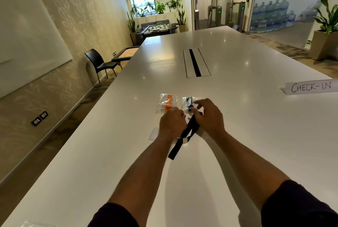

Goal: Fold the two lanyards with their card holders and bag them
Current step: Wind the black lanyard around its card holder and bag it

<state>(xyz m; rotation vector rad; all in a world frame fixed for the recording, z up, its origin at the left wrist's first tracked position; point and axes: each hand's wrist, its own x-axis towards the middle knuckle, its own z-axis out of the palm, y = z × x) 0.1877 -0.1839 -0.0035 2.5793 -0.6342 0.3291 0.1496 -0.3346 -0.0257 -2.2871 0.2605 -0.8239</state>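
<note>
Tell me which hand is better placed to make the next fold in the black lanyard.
Probably the left hand: it grips the black lanyard near where the strap trails loose. The right hand lies farther up, fingers over the bagged black item.

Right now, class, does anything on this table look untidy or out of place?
Mildly: the black lanyard trails loose and unfolded between both hands, while the orange lanyard already sits bagged beyond them. Nothing looks spilled or damaged.
</note>
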